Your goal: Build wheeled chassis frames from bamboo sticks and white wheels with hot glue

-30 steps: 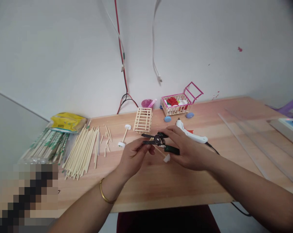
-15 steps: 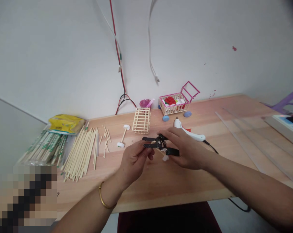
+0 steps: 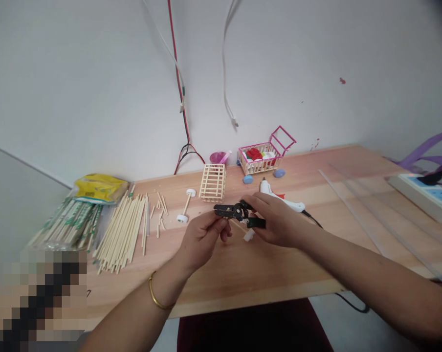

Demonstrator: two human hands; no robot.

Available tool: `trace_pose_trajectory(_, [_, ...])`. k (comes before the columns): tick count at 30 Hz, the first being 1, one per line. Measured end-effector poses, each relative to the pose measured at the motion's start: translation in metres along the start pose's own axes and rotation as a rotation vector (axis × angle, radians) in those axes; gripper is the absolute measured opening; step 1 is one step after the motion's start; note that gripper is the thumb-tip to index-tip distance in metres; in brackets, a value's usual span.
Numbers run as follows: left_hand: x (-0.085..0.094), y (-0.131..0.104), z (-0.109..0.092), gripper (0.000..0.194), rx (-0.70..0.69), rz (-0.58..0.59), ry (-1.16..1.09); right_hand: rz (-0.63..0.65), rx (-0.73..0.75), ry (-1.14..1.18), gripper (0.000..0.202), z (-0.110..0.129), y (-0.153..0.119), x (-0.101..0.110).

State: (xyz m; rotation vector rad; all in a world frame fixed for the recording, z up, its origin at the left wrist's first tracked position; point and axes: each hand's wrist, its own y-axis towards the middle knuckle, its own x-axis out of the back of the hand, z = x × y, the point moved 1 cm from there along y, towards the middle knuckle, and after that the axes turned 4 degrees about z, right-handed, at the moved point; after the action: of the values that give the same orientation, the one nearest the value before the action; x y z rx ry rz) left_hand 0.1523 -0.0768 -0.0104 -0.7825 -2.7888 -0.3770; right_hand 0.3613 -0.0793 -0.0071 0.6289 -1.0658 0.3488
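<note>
At the left of the frame, a yellow packet (image 3: 100, 188) lies on the wrapped sticks (image 3: 69, 220), and just beside them the loose sticks (image 3: 123, 232) are spread on the table (image 3: 243, 281). Next come some short stick pieces (image 3: 159, 215), then a stick with two white wheels (image 3: 186, 206).

Near the centre, the left hand (image 3: 202, 239) has its thumb and finger pressed together, pinching a thin stick (image 3: 240, 228) close to the jaws of the black pliers (image 3: 235, 211); the fingers partly hide this place. A whitish piece (image 3: 249, 235) is at the lower end of this stick. Behind the pliers there stands a stick frame (image 3: 212, 183), and a purple bowl (image 3: 218, 157) is behind it.

To the right, the right hand (image 3: 279, 222) is closed around the plier handles, and the jaws look almost together. Behind this hand lies a white glue gun (image 3: 287, 201). Farther back is a pink-edged basket (image 3: 261, 161) with colourful things inside. At the right edge there is a power strip (image 3: 426, 195).
</note>
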Motion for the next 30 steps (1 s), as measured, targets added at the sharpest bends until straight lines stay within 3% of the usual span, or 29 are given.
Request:
trace_pose_trajectory(7, [0.002, 0.001, -0.001, 0.023, -0.055, -0.028, 0.105, -0.078, 0.021, 0.014, 0.055, 0.002, 0.003, -0.002])
trace_pose_trajectory(15, [0.003, 0.004, 0.013, 0.025, 0.019, 0.077, -0.144, -0.003, 0.009, 0.043, 0.064, 0.002, 0.000, 0.001])
trace_pose_trajectory(21, [0.004, 0.002, 0.012, 0.023, 0.057, 0.142, -0.229, 0.047, 0.002, 0.083, 0.067, 0.001, -0.002, 0.000])
trace_pose_trajectory(30, [-0.001, -0.002, 0.018, 0.018, 0.152, 0.140, -0.430, -0.014, 0.072, 0.030, 0.055, -0.001, -0.003, 0.003])
